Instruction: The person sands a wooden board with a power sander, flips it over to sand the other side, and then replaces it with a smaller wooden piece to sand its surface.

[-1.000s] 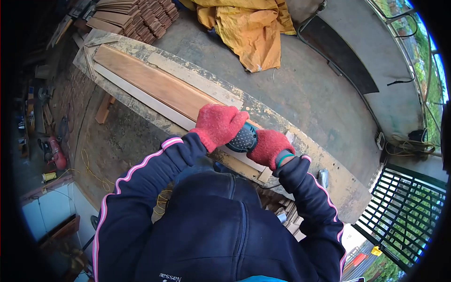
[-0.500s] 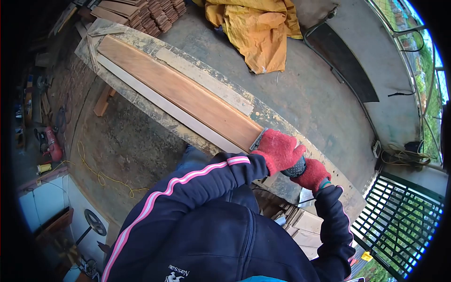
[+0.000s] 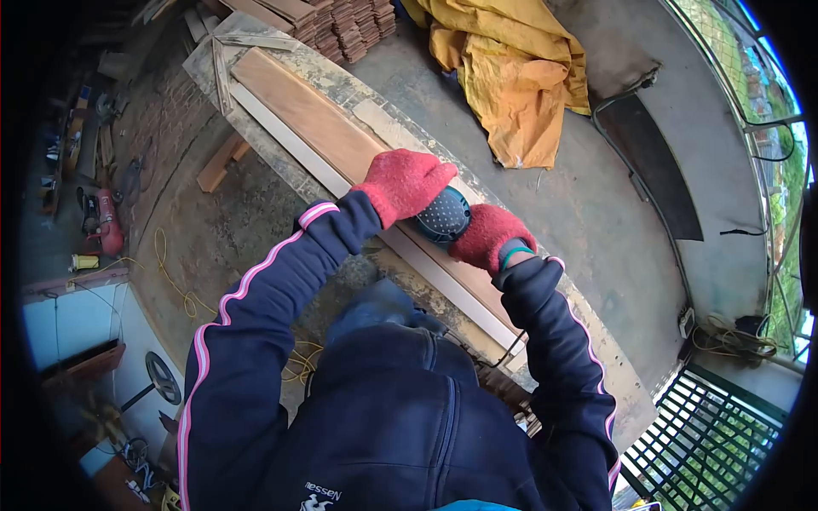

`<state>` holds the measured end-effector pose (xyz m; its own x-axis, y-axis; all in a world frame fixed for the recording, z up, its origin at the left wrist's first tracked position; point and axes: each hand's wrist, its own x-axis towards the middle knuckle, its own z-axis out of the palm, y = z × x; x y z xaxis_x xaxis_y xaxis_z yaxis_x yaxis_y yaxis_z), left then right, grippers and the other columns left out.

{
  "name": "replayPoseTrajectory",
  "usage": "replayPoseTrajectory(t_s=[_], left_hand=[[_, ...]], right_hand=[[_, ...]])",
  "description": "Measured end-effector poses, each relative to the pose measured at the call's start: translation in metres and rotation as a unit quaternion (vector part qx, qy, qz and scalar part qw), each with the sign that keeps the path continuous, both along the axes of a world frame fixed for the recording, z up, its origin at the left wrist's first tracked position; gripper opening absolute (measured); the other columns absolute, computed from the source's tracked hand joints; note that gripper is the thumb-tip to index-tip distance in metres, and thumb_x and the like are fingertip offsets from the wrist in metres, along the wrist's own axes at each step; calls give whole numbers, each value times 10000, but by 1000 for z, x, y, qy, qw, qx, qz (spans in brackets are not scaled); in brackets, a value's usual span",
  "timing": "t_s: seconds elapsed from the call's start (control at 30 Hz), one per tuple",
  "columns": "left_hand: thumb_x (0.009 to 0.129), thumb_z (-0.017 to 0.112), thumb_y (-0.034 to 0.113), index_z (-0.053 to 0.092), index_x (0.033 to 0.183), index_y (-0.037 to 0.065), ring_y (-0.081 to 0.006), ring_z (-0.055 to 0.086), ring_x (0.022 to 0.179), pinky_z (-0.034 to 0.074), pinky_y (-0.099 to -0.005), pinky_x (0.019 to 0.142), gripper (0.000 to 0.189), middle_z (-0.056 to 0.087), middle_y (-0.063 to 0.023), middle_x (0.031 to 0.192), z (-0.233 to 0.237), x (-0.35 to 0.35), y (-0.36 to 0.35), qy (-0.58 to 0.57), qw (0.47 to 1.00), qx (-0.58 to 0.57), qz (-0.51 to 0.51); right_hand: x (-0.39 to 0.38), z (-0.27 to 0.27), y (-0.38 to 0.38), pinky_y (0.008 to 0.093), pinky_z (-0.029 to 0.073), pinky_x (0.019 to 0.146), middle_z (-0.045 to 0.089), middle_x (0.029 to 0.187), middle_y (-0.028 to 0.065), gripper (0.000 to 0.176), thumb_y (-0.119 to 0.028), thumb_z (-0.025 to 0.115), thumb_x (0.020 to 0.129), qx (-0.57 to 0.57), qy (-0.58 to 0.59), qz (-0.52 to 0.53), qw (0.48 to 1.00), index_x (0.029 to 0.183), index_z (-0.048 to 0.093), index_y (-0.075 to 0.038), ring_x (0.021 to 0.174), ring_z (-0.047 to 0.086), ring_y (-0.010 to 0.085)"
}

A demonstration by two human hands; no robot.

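Observation:
A long reddish-brown board point(image 3: 311, 115) lies diagonally on a worn, paint-spotted bench point(image 3: 626, 375), with a pale strip point(image 3: 294, 140) along its near side. My left hand point(image 3: 407, 183), in a red glove, is closed on the front of a dark power tool point(image 3: 445, 215) with a dotted body. The red-gloved right hand point(image 3: 492, 237) wraps round the tool's rear end. The tool is over the middle of the board, and its underside is hidden by my hands.
Stacked wooden slats point(image 3: 345, 25) and a yellow-orange tarp point(image 3: 511, 77) are beyond the bench. A wood block point(image 3: 220, 163) and a yellow cord point(image 3: 183, 285) lie on the floor at left. A green metal grille point(image 3: 703, 430) stands at lower right.
Both hands and the tool have moved up and left along the board, from near its right end to its middle. The whole view has shifted slightly.

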<state>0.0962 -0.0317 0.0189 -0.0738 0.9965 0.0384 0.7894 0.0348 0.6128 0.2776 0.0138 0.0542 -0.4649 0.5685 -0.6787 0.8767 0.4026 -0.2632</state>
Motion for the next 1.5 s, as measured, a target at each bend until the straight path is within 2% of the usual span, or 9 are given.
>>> replayPoseTrajectory(t_s=[0.33, 0.43, 0.6, 0.63, 0.87, 1.13, 1.27, 1.37, 1.5], left_hand=[[976, 483, 448, 726, 975, 72, -382, 661, 940, 508, -449, 839, 448, 711, -179, 970, -16, -189, 35, -11, 986, -31, 164], [985, 469, 417, 706, 1040, 63, -361, 661, 979, 508, -428, 861, 429, 714, -162, 1032, -20, -220, 48, 101, 975, -27, 197], [994, 455, 288, 680, 1079, 70, -347, 664, 983, 517, -418, 870, 325, 712, -139, 1084, -35, -226, 42, 57, 993, 22, 106], [986, 472, 264, 677, 1103, 75, -349, 665, 974, 520, -415, 866, 303, 712, -136, 1083, -42, -222, 37, 154, 984, 85, 35], [986, 511, 350, 714, 949, 84, -354, 664, 947, 517, -456, 803, 336, 713, -145, 969, -17, -81, 0, -21, 989, -3, 148], [950, 571, 311, 716, 949, 117, -372, 674, 827, 518, -479, 739, 242, 703, -149, 852, -20, 126, -52, -141, 973, 115, 140], [899, 622, 346, 664, 849, 137, -325, 654, 707, 464, -479, 698, 220, 671, -100, 720, -10, 231, -68, -10, 989, 133, 72], [890, 595, 404, 663, 880, 114, -288, 660, 755, 415, -489, 869, 299, 683, -110, 766, 2, 304, -86, 94, 991, 89, -43], [897, 559, 475, 687, 922, 99, -288, 663, 826, 377, -510, 957, 398, 698, -131, 837, 4, 328, -83, 93, 988, 49, -110]], right_hand=[[-185, -22, 36, 443, 566, 812, 726, 944, 240, 451, -334, 682, 665, 42, 86, 54, 994, 961, 753, 0, 937, 719, 388], [-215, -21, 38, 429, 565, 824, 734, 976, 219, 408, -331, 687, 720, 52, 90, 64, 992, 977, 760, -22, 985, 724, 351], [-205, -11, 33, 431, 566, 816, 733, 968, 222, 413, -330, 693, 710, 25, 81, 82, 993, 967, 759, -14, 972, 724, 358], [-195, -8, 32, 431, 566, 814, 733, 966, 223, 414, -330, 695, 707, 19, 78, 83, 993, 965, 758, -12, 969, 724, 360], [-79, -12, 7, 437, 546, 812, 724, 932, 231, 494, -425, 754, 671, -13, 59, 64, 996, 954, 746, -20, 896, 702, 394], [116, 2, -49, 460, 549, 851, 729, 1028, 198, 527, -433, 742, 727, -29, 42, 12, 999, 1105, 696, -69, 992, 684, 406], [218, -5, -66, 479, 543, 843, 727, 1043, 184, 547, -491, 732, 755, -31, 9, 11, 999, 1148, 686, -113, 987, 683, 394], [292, -27, -78, 475, 543, 810, 733, 1004, 155, 479, -535, 668, 839, 16, 37, 155, 987, 1144, 701, -168, 952, 687, 381], [330, -40, -87, 473, 540, 812, 732, 1008, 141, 449, -548, 636, 866, 37, 74, 152, 985, 1129, 710, -192, 955, 688, 362]])
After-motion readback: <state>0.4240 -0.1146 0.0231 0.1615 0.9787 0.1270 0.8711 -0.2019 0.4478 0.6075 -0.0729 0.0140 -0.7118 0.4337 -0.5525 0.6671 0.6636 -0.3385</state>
